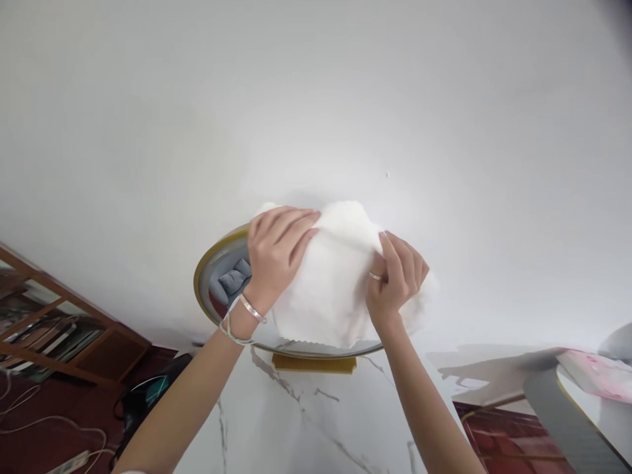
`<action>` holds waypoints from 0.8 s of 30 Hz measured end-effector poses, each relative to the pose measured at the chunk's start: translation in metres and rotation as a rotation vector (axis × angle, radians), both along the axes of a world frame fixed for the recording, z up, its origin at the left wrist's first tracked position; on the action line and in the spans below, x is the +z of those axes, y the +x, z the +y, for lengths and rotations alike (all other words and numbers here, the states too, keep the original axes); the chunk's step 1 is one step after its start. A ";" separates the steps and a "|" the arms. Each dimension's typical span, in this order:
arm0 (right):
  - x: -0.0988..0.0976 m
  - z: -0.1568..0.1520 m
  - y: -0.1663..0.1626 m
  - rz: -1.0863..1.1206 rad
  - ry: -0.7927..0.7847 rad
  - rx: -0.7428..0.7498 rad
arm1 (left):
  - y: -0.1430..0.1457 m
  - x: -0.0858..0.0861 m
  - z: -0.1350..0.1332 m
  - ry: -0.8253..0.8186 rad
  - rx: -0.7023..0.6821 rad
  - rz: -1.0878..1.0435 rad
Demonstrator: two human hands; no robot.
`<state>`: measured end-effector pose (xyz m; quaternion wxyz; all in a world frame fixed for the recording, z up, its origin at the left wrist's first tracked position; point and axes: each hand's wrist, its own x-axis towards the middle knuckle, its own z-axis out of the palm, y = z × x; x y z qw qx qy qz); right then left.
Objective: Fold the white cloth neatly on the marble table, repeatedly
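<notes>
A white tissue (336, 283) hangs spread between my two hands, in front of an oval mirror (199, 280) with a gold rim. My left hand (276, 253) grips the tissue's upper left edge, fingers pressed together. On the other side my right hand (397, 273) pinches its upper right part. Much of the mirror is hidden behind the tissue and my hands; a grey sofa with cushions shows reflected at its left. The mirror's gold base (314, 364) rests on a white marble-patterned top (306, 421).
A wooden shelf (59, 316) with books stands at the left. White cables and a power strip (72, 463) lie on the red floor. At the right, a pink and white packet (597, 374) sits on a grey-sided surface. A white wall (316, 99) rises behind the mirror.
</notes>
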<state>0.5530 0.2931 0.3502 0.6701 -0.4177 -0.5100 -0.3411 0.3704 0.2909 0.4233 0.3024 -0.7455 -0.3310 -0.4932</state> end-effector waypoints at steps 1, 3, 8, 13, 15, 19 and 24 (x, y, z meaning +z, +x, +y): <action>0.008 0.002 -0.007 -0.037 0.000 0.004 | -0.010 -0.002 0.000 -0.010 0.020 -0.054; 0.021 0.006 -0.022 -0.118 -0.018 0.009 | -0.031 -0.009 0.001 -0.033 0.062 -0.167; 0.043 0.015 -0.066 -0.326 -0.128 0.044 | -0.077 -0.032 0.000 -0.101 0.106 -0.413; 0.054 0.025 -0.116 -0.577 -0.173 0.137 | -0.119 -0.062 -0.003 -0.215 0.101 -0.623; 0.057 0.027 -0.137 -0.717 -0.203 0.182 | -0.136 -0.079 -0.004 -0.291 0.098 -0.743; 0.054 0.022 -0.178 -1.037 -0.273 0.278 | -0.166 -0.130 -0.006 -0.464 0.054 -1.083; 0.011 0.017 -0.216 -1.226 -0.247 0.487 | -0.178 -0.199 -0.011 -0.647 -0.010 -1.447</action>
